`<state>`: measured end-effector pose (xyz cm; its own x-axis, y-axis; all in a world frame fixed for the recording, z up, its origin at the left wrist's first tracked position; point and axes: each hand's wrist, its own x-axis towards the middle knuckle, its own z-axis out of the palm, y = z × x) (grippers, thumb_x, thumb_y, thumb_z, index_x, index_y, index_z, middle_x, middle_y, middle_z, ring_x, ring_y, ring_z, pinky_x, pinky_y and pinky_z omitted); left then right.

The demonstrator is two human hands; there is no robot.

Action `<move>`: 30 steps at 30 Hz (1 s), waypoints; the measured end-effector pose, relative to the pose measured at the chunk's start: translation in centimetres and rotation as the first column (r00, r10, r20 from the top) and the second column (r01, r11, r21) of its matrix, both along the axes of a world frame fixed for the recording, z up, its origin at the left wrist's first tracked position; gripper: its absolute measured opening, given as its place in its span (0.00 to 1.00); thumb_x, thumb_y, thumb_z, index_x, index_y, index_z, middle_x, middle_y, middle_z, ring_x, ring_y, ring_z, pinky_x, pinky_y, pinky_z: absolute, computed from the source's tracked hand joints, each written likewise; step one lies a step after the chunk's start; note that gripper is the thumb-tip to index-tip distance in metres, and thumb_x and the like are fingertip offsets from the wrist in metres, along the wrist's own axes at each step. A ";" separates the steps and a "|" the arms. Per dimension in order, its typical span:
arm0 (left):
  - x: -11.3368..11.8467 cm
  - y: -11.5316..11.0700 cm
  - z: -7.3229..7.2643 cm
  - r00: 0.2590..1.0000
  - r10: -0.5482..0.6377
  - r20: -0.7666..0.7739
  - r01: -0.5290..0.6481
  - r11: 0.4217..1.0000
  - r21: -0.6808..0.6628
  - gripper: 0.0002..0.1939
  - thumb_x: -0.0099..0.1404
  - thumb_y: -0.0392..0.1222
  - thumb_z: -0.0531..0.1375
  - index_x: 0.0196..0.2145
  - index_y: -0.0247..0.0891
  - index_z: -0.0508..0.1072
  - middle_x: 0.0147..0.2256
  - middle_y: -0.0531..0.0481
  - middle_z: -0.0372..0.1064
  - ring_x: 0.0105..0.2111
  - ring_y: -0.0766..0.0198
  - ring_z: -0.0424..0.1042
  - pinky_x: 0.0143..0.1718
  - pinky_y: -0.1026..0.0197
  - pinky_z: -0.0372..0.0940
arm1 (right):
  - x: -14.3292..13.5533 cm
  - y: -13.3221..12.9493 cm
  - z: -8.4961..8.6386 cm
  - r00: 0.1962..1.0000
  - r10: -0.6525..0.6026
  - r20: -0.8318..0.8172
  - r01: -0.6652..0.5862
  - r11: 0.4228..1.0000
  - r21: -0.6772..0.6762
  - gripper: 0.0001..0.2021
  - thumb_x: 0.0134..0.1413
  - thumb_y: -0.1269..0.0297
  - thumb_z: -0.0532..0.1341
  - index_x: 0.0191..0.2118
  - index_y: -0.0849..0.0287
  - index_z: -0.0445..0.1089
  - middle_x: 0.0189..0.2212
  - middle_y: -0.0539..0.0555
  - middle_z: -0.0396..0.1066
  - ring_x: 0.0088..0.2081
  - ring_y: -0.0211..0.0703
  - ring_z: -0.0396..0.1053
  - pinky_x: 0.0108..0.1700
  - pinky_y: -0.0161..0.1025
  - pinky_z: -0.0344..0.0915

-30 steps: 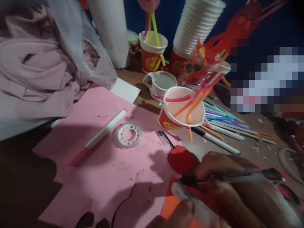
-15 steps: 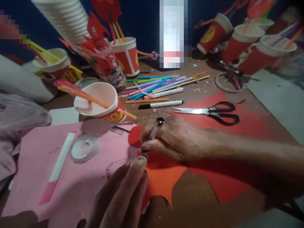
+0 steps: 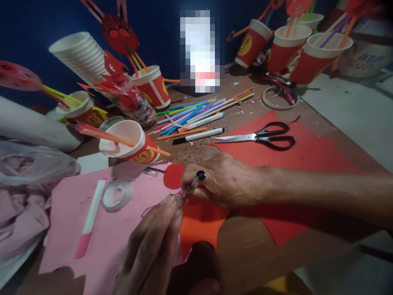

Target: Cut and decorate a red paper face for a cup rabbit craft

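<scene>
Just below the small red paper disc (image 3: 173, 176), the right hand (image 3: 225, 180) has its fingers closed around a slim black-capped pen (image 3: 194, 184); the left hand (image 3: 153, 246) pinches its tip. Light, rigid, probably slippery; best gripped mid-barrel.

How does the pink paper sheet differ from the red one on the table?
The pink sheet is pale and carries a tape roll and a white-pink marker; the red sheet is deep red and carries scissors. Pink lies left, under the left hand; red lies right, under the right hand. Both lie flat.
</scene>
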<state>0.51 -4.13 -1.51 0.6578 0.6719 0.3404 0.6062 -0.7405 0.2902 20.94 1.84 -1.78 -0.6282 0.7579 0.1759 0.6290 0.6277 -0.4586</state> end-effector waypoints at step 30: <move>0.5 -0.1 -0.9 0.997 0.043 0.069 -0.051 0.992 0.117 0.28 0.62 0.44 0.54 0.59 0.33 0.56 0.58 0.43 0.55 0.54 0.51 0.59 0.55 0.52 0.57 | 0.8 -2.5 -0.8 0.988 0.045 -0.151 0.002 0.954 0.301 0.14 0.65 0.66 0.45 0.34 0.62 0.66 0.24 0.53 0.71 0.24 0.42 0.66 0.26 0.36 0.59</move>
<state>1.05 -4.20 -2.45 0.5996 0.6539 0.4613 0.6234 -0.7432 0.2432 21.73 -0.64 -2.63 -0.5910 0.6422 0.4882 0.5504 0.7634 -0.3380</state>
